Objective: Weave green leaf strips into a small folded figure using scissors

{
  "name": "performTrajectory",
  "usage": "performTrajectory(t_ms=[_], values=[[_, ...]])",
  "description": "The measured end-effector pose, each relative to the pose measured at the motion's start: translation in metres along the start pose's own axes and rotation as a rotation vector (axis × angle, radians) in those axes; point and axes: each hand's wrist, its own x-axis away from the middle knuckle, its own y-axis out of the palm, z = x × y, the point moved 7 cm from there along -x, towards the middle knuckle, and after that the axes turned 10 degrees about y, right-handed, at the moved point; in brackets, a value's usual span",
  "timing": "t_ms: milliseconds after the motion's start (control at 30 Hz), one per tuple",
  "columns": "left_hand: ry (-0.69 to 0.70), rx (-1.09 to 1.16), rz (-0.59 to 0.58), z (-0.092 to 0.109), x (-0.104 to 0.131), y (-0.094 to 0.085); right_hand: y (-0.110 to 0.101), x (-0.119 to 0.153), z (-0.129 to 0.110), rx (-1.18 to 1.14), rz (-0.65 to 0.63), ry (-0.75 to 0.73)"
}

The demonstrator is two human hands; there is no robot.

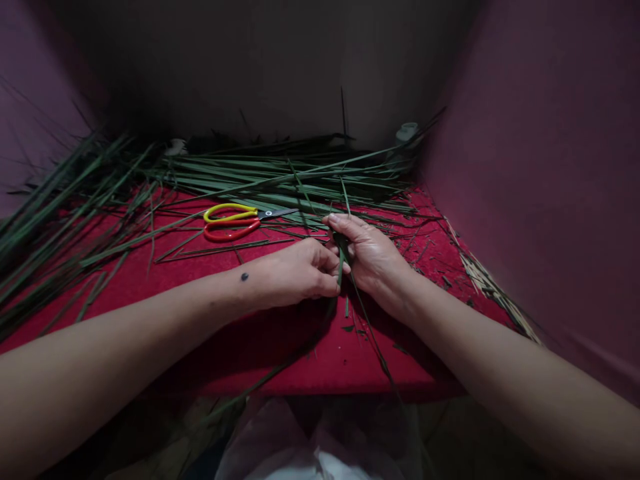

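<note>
Both hands meet over the middle of the red-covered table, around green leaf strips (341, 267). My left hand (315, 270) is closed, its thumb and fingers pinching a strip. My right hand (373, 257) is curled round the upper part of the same strips, thumb on top. Long loose ends hang from between the hands, one running down past the table's front edge. How the strips cross inside the fingers is partly hidden. Scissors (233, 221) with one yellow and one red handle lie just beyond my left hand, blades pointing right.
Long green leaves (280, 175) are heaped along the back and left of the red cloth (210, 360). A bundle of pale thin sticks (493, 287) lies along the right edge. A small whitish container (407, 132) stands at the back right. Walls rise behind and at both sides.
</note>
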Motion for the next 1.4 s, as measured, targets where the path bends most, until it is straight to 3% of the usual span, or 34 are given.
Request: performTrajectory(t_ms=[300, 667, 833, 933, 1100, 1400], values=[[0.087, -0.046, -0.048, 0.004, 0.0, 0.007, 0.005, 0.005, -0.005, 0.025, -0.055, -0.095], [0.039, -0.13, -0.052, -0.004, 0.0, -0.011, 0.005, 0.009, -0.006, 0.121, -0.065, -0.024], [0.087, 0.066, 0.12, 0.002, -0.004, -0.019, 0.004, 0.006, -0.003, 0.088, -0.059, -0.027], [0.131, 0.19, 0.223, 0.008, -0.007, -0.015, 0.003, 0.006, -0.005, 0.065, -0.018, -0.086], [0.091, 0.251, 0.372, 0.001, -0.009, -0.012, 0.001, 0.009, -0.007, 0.057, 0.029, -0.112], [0.076, 0.213, 0.407, 0.002, -0.005, -0.024, 0.002, 0.012, -0.005, 0.099, 0.039, -0.057]])
